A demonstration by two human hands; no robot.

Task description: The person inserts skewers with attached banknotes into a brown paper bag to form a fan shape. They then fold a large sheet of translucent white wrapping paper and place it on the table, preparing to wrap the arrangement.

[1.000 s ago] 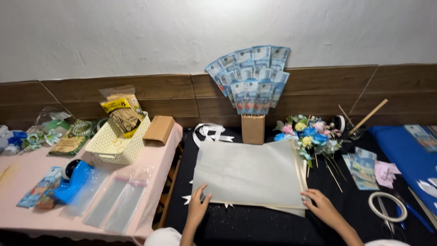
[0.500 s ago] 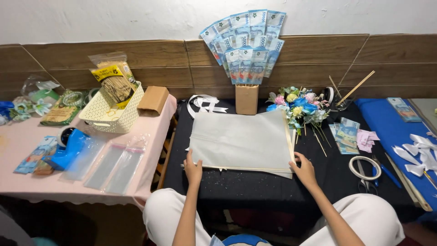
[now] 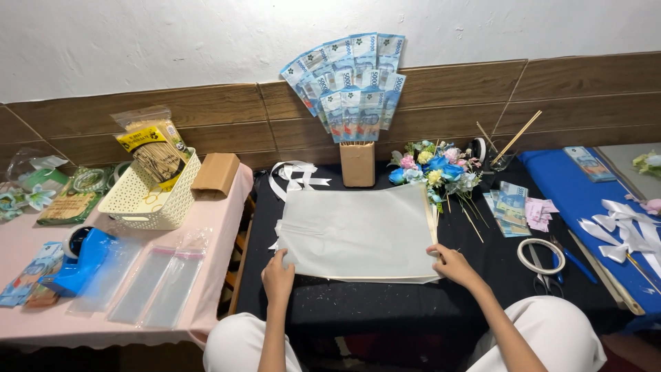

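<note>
Now I see my two hands on one stack of white sheets [image 3: 358,231] on the black table [image 3: 372,303]: left hand [image 3: 277,277] pinches its near-left corner, right hand [image 3: 454,265] grips its near-right corner; one tape roll [image 3: 541,255] lies nearby

Flowers [image 3: 434,169] block rt, front free

Black table [image 3: 385,310] is carrying white paper [image 3: 358,233] at centre, flowers [image 3: 434,169] at one o'clock, tape ring [image 3: 541,255] at three o'clock.
</note>
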